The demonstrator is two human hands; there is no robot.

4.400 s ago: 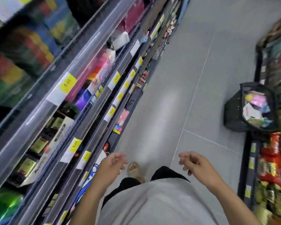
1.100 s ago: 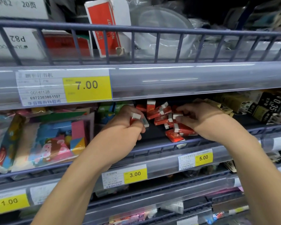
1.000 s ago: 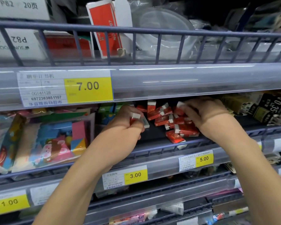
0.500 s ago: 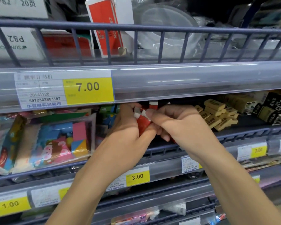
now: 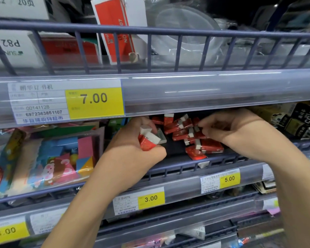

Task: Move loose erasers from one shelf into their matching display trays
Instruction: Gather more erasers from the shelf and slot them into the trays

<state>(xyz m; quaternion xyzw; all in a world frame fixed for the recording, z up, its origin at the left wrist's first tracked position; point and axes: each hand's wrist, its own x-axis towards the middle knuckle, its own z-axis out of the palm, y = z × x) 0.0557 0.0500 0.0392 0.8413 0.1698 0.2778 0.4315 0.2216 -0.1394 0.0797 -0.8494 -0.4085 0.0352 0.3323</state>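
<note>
Gathering step: the left hand (image 5: 132, 140) grasps several red-sleeved erasers (image 5: 148, 139); the right hand (image 5: 227, 129) pinches into the loose pile (image 5: 191, 135) beside them, apparently to lift another

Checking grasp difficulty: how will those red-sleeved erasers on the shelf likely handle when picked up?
Erasers look like small flat blocks, so probably stiff and unlikely to roll. The left hand holds several together, suggesting they're light. Glossy sleeves may be slippery.

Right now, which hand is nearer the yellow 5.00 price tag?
Right. The right hand is above the yellow 5.00 price tag, reaching into the loose red-sleeved erasers; the left hand is up-left, gripping several.
</note>
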